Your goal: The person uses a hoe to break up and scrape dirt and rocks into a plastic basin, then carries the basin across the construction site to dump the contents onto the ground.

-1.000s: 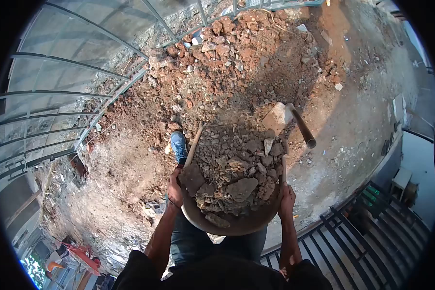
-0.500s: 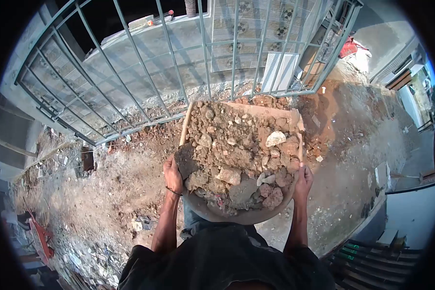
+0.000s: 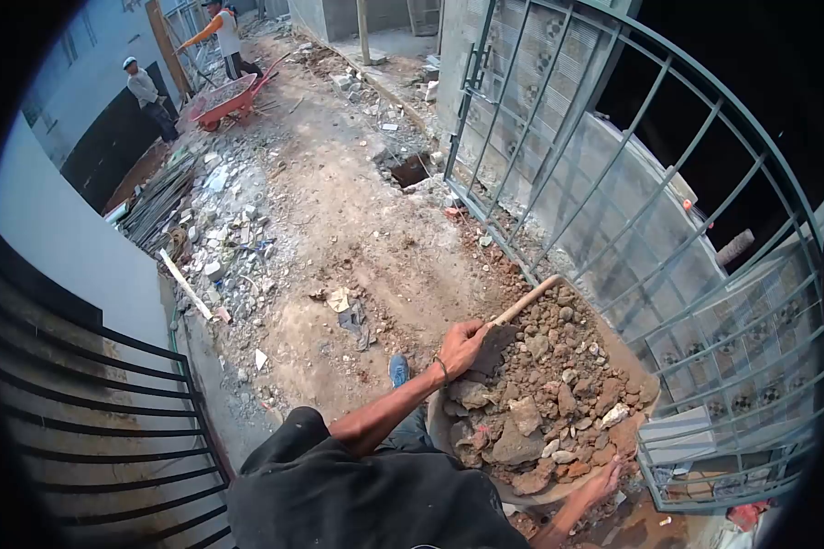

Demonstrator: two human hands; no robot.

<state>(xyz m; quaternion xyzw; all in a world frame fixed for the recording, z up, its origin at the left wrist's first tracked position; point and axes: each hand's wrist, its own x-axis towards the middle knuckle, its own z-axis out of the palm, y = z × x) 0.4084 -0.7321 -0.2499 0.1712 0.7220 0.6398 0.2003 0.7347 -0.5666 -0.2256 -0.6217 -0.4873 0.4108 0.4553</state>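
A wide, dust-coated tray (image 3: 645, 371), like that of a wheelbarrow, is heaped with soil, stones and broken rubble (image 3: 558, 393) in front of my body. My left hand (image 3: 465, 348) is closed on its left edge, and a dark bracelet circles that wrist. Against these fingers lies a dark flat piece (image 3: 494, 349), whose kind I cannot make out. At the lower right, my right hand (image 3: 600, 487) is closed at the opposite edge, its fingers partly blurred. The tray's underside and any wheel or handles are hidden.
A green metal gate (image 3: 632, 137) stands close along the tray's far side. Farther off, a person in orange sleeves (image 3: 215, 37) is at a red wheelbarrow (image 3: 224, 102), near another person (image 3: 145, 91). A square hole (image 3: 410, 171) opens beside the wall; rubble (image 3: 220, 247) lines the left.
My view has swung left, bringing the path and two people into sight. The loaded tray now appears lower right and rotated, with both hands still at its edges.
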